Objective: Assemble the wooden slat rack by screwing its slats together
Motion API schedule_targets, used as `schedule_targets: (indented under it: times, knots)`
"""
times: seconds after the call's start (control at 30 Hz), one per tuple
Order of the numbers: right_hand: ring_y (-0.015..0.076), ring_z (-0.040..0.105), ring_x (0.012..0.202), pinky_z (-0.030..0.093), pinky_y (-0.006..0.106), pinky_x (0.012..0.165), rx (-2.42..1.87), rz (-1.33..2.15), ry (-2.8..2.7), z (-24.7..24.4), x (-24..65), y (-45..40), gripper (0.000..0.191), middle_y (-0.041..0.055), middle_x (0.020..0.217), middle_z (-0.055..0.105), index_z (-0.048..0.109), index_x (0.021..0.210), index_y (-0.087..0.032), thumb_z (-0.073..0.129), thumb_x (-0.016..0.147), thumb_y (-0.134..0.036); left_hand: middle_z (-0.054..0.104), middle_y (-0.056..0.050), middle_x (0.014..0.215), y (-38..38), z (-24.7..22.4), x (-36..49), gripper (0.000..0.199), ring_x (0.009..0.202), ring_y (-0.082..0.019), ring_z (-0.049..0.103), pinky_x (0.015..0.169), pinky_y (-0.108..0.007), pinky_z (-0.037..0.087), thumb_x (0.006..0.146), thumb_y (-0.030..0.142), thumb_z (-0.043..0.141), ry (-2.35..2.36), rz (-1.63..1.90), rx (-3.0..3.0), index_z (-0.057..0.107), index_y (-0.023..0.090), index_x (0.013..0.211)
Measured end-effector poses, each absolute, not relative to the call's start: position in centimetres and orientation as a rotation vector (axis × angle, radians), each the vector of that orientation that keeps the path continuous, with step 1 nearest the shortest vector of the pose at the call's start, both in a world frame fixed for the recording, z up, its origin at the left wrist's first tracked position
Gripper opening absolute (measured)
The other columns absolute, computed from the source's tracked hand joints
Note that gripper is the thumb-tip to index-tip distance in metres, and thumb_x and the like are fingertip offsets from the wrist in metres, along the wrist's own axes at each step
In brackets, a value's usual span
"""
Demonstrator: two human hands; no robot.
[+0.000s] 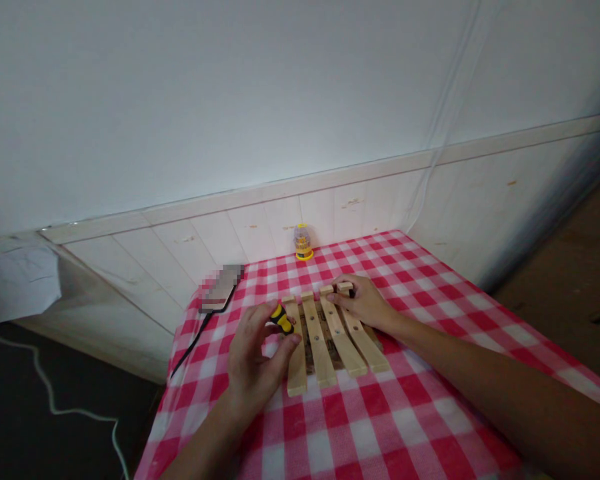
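Note:
My left hand grips a small yellow and black screwdriver between thumb and fingers, over the leftmost wooden slat. Several pale wooden slats lie side by side, each with a raised block at its far end and some with holes or screw heads. Beneath them shows a brown patterned piece, mostly covered. At the far right end of the row, my right hand is closed around the end of the rightmost slat. Part of its grip is hidden.
A red and white checked cloth covers the table. At the back stands a clear container with yellow cap and base, against the panelled wall. To the left lies a blurred flat device with a black strap.

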State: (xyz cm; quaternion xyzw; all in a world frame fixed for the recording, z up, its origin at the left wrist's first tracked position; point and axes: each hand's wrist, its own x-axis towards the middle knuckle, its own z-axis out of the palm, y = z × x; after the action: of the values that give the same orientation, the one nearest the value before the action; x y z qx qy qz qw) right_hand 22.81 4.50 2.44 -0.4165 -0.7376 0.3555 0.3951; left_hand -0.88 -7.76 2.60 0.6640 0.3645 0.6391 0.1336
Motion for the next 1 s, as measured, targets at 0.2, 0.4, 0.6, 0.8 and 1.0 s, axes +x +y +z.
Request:
schedule_targets:
  times: [0.2, 0.4, 0.6, 0.8, 1.0]
  knots:
    - [0.0195, 0.061, 0.069, 0.044, 0.029, 0.062, -1.055, 0.898, -1.867, 2.37, 22.76, 4.50, 0.019, 0.0007, 0.072, 0.067, 0.064, 0.077, -0.022, 0.073, 0.084, -0.037, 0.074, -0.006, 0.122, -7.77, 2.49, -0.81, 0.065, 0.102, -0.018, 0.076, 0.085, -0.028, 0.068, 0.090, 0.007, 0.076, 1.109, 1.871, 1.867, 0.062, 0.035, 0.146]
    - [0.0197, 0.061, 0.068, 0.045, 0.029, 0.061, -1.058, 0.891, -1.868, 2.17, 22.76, 4.59, 0.019, 0.0006, 0.071, 0.066, 0.063, 0.077, -0.022, 0.072, 0.084, -0.037, 0.078, -0.009, 0.118, -7.99, 2.11, -0.94, 0.064, 0.097, -0.018, 0.079, 0.085, -0.029, 0.068, 0.093, 0.008, 0.074, 1.134, 1.844, 1.861, 0.059, 0.031, 0.150]
    - [0.0203, 0.062, 0.069, 0.045, 0.029, 0.062, -1.061, 0.885, -1.873, 2.17, 22.79, 4.66, 0.018, 0.0011, 0.072, 0.068, 0.064, 0.078, -0.022, 0.072, 0.084, -0.036, 0.079, -0.007, 0.115, -8.19, 2.69, -0.76, 0.064, 0.099, -0.018, 0.079, 0.090, -0.030, 0.066, 0.098, 0.009, 0.067, 1.098, 1.786, 1.916, 0.053, 0.034, 0.155]
    - [0.0203, 0.061, 0.068, 0.045, 0.030, 0.063, -1.066, 0.874, -1.875, 2.40, 22.79, 4.50, 0.018, 0.0012, 0.072, 0.067, 0.065, 0.077, -0.022, 0.073, 0.084, -0.037, 0.077, -0.008, 0.120, -7.96, 2.36, -0.99, 0.062, 0.101, -0.018, 0.078, 0.089, -0.030, 0.066, 0.095, 0.011, 0.072, 1.158, 1.815, 1.883, 0.057, 0.034, 0.151]
    - [0.0197, 0.063, 0.070, 0.046, 0.029, 0.064, -1.066, 0.885, -1.873, 2.48, 22.82, 4.37, 0.016, 0.0011, 0.074, 0.069, 0.066, 0.080, -0.022, 0.073, 0.085, -0.035, 0.078, -0.002, 0.115, -7.79, 2.68, -0.33, 0.068, 0.095, -0.013, 0.078, 0.083, -0.022, 0.066, 0.087, 0.007, 0.080, 1.107, 1.978, 1.789, 0.064, 0.037, 0.146]
